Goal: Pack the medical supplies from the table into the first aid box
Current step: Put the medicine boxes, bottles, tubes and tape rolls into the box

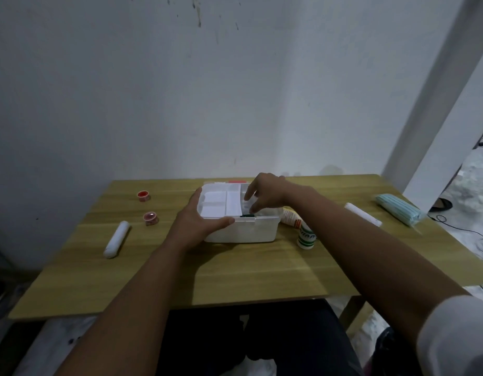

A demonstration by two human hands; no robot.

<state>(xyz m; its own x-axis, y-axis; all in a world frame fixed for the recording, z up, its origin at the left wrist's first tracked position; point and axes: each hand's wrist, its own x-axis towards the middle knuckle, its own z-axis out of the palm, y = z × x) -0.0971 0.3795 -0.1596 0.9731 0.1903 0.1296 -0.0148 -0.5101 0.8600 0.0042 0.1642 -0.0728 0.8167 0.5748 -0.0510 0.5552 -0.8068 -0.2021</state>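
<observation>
A white translucent first aid box (251, 230) stands open in the middle of the wooden table (235, 275), with a white divided tray (221, 202) resting in its top. My left hand (197, 221) grips the tray's left and front rim. My right hand (264, 192) reaches into the box's right side, fingers curled downward; whether they hold anything I cannot tell. Around the box lie two red tape rolls (143, 196) (151, 217), a white bandage roll (117, 238), a tube (290, 217), a white-and-green bottle (307, 237), another white roll (363, 214) and a pack of blue face masks (399, 210).
A white wall rises directly behind the table's far edge. To the right stands a white post (438, 109), with cables on the floor (473, 234) beyond the table's right edge. My dark-trousered legs (251, 337) sit under the near edge.
</observation>
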